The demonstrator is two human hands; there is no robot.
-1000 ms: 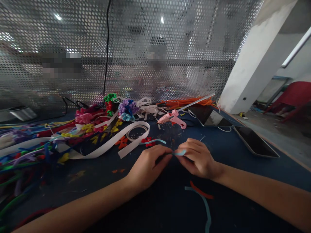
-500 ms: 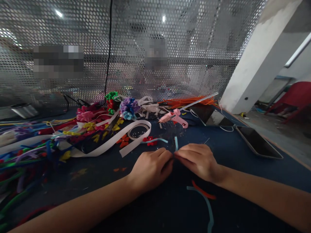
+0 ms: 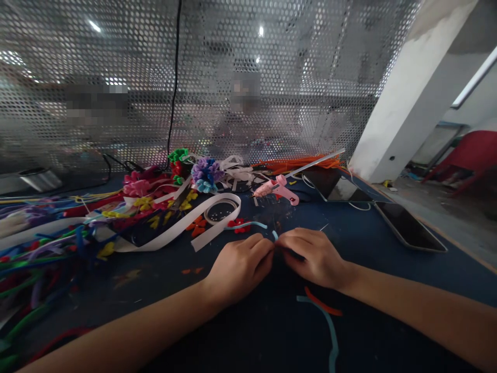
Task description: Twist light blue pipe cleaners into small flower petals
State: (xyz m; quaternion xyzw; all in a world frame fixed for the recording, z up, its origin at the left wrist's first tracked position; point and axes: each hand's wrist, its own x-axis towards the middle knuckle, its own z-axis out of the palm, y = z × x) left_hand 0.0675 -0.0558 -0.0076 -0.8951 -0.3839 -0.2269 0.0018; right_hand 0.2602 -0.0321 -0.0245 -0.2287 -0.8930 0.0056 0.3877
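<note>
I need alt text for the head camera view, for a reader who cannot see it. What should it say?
Two bare hands meet at the middle of a dark blue table, the left hand and right hand pinching a short light blue pipe cleaner between their fingertips. Behind them lie a pink glue gun, a white ribbon and colourful pipe-cleaner flowers, before a perforated metal screen.

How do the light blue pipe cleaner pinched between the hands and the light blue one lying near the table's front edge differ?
The pinched light blue piece shows only a short tip between the left hand and right hand; the loose blue strand lies full length, long and gently curved, untouched on the table beside a red strand. Both look the same fuzzy light blue.
</note>
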